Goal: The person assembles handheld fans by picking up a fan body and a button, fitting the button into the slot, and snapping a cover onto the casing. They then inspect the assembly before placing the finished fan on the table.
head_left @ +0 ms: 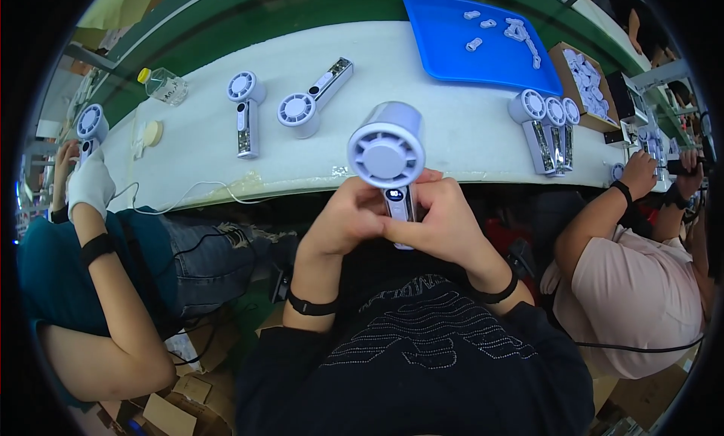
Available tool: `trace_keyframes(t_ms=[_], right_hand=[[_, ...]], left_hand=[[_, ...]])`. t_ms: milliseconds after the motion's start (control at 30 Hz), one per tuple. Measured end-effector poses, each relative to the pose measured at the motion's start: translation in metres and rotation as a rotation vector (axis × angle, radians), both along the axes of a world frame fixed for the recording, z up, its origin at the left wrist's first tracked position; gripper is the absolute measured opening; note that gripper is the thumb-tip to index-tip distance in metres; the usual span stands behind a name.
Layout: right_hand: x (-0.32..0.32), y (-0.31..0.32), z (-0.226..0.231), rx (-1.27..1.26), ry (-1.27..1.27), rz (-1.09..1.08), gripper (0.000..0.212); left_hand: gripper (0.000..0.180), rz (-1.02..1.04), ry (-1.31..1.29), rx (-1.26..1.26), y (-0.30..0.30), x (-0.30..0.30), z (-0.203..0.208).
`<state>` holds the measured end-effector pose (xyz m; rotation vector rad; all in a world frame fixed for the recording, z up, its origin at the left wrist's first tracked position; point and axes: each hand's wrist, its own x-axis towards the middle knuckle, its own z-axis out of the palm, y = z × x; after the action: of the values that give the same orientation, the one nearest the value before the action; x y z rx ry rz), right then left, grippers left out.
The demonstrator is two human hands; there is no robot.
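A pale lavender handheld fan (387,146) stands upright between my two hands, its round vented head toward me. A small lit display shows on its handle, above my thumbs. My left hand (349,216) wraps the handle from the left side. From the right, my right hand (445,219) grips the same handle, its thumb across the front. My fingers hide part of the handle. On the table beyond lie two similar fans, one (244,112) with its handle toward me and another (311,100) with its handle pointing away. Both have handle innards exposed.
A blue tray (483,70) holds several small pale parts, beside a cardboard box (615,123) of similar parts. Several fans (539,131) lie at the table's right. A yellow-capped bottle (164,87) and a white cable (204,184) are leftward. Co-workers sit on both sides; the left one's gloved hand (90,186) holds a fan.
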<state>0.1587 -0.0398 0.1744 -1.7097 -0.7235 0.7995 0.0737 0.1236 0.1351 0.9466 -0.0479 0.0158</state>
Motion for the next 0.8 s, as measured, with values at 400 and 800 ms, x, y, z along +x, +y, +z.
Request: trace_keyframes(t_ms=[400, 800], right_hand=[[0.096, -0.007, 0.031, -0.300, -0.523, 0.023, 0.055], [0.317, 0.053, -0.099, -0.763, -1.002, -0.393, 0.027]], left_hand=[[0.049, 0.423, 0.216, 0.328, 0.032, 0.008, -0.007], [0.072, 0.694, 0.248, 1.237, 0.046, 0.090, 0.023]])
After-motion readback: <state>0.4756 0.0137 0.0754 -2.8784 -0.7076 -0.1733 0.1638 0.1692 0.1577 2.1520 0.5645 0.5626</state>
